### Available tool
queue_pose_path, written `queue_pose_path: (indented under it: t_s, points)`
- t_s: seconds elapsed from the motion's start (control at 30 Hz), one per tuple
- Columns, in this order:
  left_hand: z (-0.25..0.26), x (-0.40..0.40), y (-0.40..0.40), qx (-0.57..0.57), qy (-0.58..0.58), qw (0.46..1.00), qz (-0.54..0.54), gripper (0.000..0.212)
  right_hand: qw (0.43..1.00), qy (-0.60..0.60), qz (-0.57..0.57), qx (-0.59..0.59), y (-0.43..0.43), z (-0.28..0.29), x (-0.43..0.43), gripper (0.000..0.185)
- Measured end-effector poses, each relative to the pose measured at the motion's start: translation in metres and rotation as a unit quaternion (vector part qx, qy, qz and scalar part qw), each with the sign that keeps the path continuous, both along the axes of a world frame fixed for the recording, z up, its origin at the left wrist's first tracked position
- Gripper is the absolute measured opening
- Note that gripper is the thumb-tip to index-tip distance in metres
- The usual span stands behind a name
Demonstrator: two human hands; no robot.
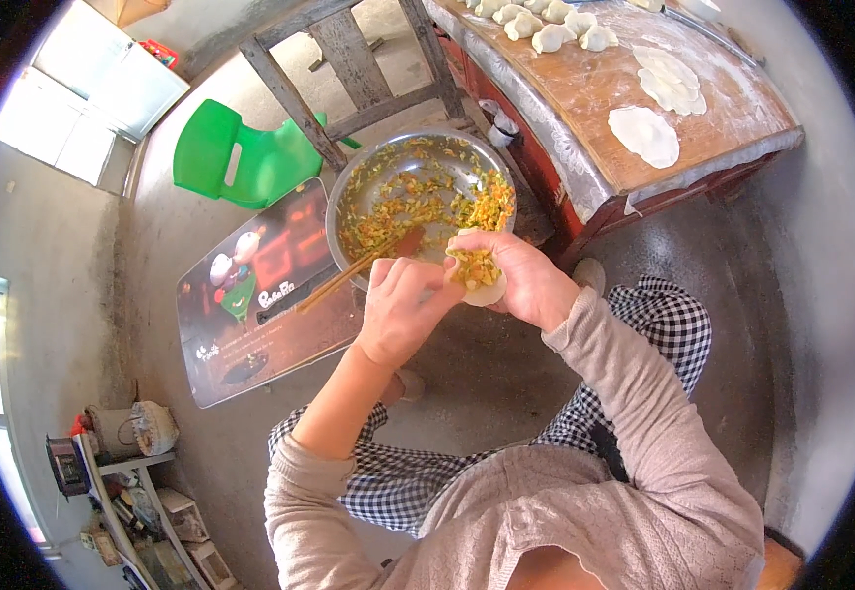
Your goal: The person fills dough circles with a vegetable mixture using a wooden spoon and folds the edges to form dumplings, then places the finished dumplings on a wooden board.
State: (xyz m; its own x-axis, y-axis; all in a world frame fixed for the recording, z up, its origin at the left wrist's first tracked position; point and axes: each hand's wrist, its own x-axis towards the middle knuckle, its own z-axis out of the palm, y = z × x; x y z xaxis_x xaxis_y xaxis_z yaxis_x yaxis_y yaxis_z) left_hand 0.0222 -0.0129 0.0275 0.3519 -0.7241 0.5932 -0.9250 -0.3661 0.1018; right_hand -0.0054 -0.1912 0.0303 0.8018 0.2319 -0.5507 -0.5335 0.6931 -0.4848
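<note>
My right hand holds a round dough wrapper with orange and green chopped filling on it. My left hand pinches at the wrapper's left edge with thumb and fingertips. Just beyond both hands is a large steel bowl, with more filling spread over its inside. A pair of wooden chopsticks leans over the bowl's near left rim. On the wooden board at the upper right lie a single flat wrapper, an overlapping pile of wrappers and several shaped dumplings.
A low table with a printed top stands left of the bowl. Behind it is a green plastic chair, beside a worn wooden chair. The floured board rests on a red cabinet. A cluttered shelf stands at lower left.
</note>
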Motion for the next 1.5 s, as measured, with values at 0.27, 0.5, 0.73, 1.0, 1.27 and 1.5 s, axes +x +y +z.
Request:
queue_pose_path:
  t_s: [0.27, 0.5, 0.73, 1.0, 1.27, 1.5]
  points:
    - [0.031, -0.003, -0.006, -0.075, 0.261, 0.963, 0.003, 0.015, 0.991, -0.127, 0.005, -0.05, 0.013, 0.016, -0.028, 0.026]
    - [0.038, -0.01, -0.014, -0.164, 0.41, 0.896, -0.03, 0.013, 0.893, -0.369, 0.071, -0.25, 0.013, 0.016, -0.043, 0.033]
    - [0.06, -0.021, -0.015, -0.169, 0.209, 0.963, -0.013, 0.015, 0.781, -0.382, 0.029, -0.493, 0.012, 0.042, -0.059, 0.04]
    - [0.046, -0.031, -0.021, -0.345, 0.346, 0.87, -0.061, 0.079, 0.828, -0.397, -0.154, -0.365, 0.021, 0.024, -0.085, 0.03]
    - [0.044, -0.025, -0.023, -0.192, 0.292, 0.932, -0.095, 0.056, 0.785, -0.451, -0.117, -0.408, 0.025, 0.028, -0.091, 0.028]
    - [0.059, -0.022, -0.015, -0.087, 0.121, 0.986, -0.073, 0.05, 0.677, -0.482, -0.136, -0.54, 0.017, 0.038, -0.088, 0.022]
